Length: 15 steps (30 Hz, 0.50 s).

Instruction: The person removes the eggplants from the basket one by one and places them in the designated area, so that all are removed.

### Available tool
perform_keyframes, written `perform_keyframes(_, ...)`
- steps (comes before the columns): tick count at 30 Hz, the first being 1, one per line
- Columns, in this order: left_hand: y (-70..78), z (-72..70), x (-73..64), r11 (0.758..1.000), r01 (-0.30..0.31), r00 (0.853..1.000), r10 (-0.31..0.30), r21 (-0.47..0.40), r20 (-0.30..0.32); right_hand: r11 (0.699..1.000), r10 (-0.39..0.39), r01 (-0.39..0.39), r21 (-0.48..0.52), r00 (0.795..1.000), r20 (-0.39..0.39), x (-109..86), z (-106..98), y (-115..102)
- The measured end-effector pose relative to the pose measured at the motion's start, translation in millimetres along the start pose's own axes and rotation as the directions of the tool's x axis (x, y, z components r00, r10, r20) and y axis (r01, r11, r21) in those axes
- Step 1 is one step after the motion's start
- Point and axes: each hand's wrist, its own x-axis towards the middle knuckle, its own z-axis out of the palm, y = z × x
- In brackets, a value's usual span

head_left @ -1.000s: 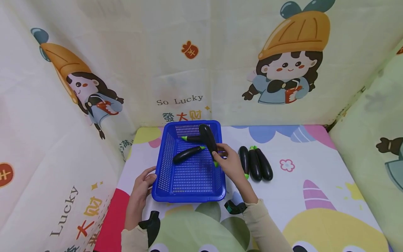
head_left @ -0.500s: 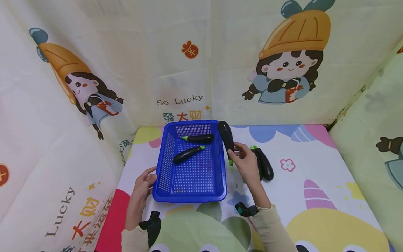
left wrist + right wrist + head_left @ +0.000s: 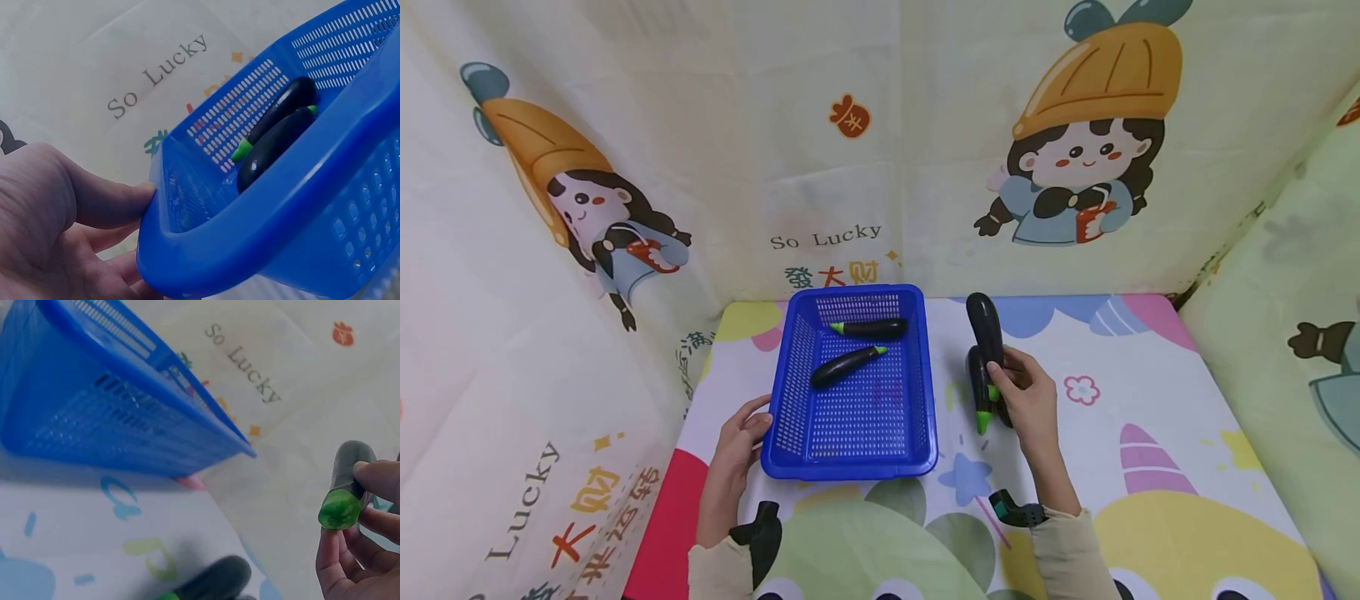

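My right hand [image 3: 1032,400] pinches a dark eggplant [image 3: 984,323] near its green stem end, between thumb and fingers. In the right wrist view the held eggplant [image 3: 354,464] points its green tip [image 3: 339,510] towards the camera. Below it on the table lies another eggplant [image 3: 978,379], beside more that the hand and held eggplant mostly cover. My left hand [image 3: 739,442] grips the left rim of a blue plastic basket [image 3: 925,417], with the thumb on the rim in the left wrist view. Inside the basket are two eggplants, one [image 3: 872,329] behind the other [image 3: 847,367].
A cloth with cartoon prints covers the table [image 3: 1082,450]. Printed curtains [image 3: 940,208] stand close behind and along both sides. The basket's raised right wall [image 3: 125,419] lies between its inside and the loose eggplants.
My right hand has carried its eggplant from above the basket rightwards, out over the eggplants on the table. The left hand and basket stay in place.
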Motion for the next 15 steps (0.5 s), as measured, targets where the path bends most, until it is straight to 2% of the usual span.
perform_keyframes(8, -1.7, -1.0, 2.2, 1.000, 0.010, 1.000, -0.010, -0.011, 0.006, 0.998, 0.022, -0.028, -0.052, 0.994, -0.107, -0.3, -21.8, 7.5)
perform_keyframes(15, 0.0, 0.0, 1.5, 1.000, 0.018, 1.000, -0.017, -0.026, 0.006, 0.997, 0.046, -0.055, -0.048, 0.984, -0.174, 2.5, -36.7, 16.2)
